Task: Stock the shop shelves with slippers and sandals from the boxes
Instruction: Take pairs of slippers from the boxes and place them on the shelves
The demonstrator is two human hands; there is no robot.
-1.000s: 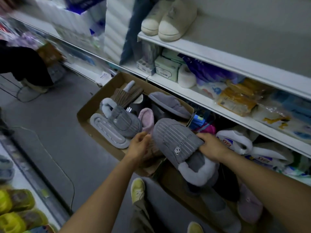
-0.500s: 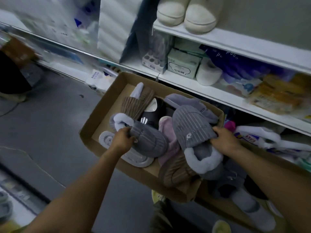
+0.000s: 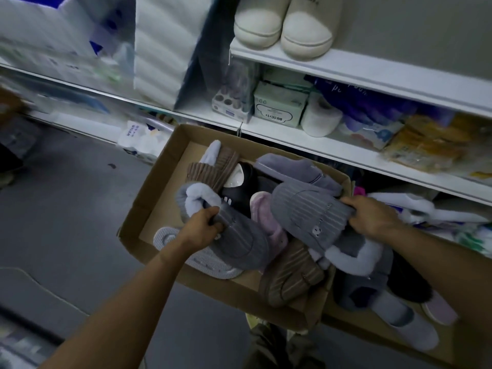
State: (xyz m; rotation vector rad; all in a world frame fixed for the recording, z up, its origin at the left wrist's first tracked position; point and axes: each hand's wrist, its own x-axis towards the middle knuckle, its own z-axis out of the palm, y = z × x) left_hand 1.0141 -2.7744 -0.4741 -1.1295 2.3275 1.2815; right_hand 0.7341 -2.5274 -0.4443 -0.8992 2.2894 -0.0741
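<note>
Left hand (image 3: 203, 225) grips one grey ribbed slipper (image 3: 237, 243); right hand (image 3: 372, 218) grips another (image 3: 306, 209) over the cardboard box (image 3: 149, 209); beyond them, a shelf (image 3: 346, 73) holds a green pack (image 3: 279, 103), print unreadable; grey floor (image 3: 66, 209) left.

The left hand (image 3: 203, 226) is curling its fingertips under the fleece cuff of a grey ribbed slipper (image 3: 234, 241), so they are hiding from view. The right hand (image 3: 372, 219) is covering the far side of a second grey slipper (image 3: 308, 217), and its thumb is tucking out of sight beneath. The cream slippers (image 3: 286, 25) on the upper shelf (image 3: 372, 73) are running off the top edge. The packages (image 3: 61, 49) at upper left are smearing into blur, their print unreadable. A second box (image 3: 354, 328) is running off the bottom right edge.
</note>
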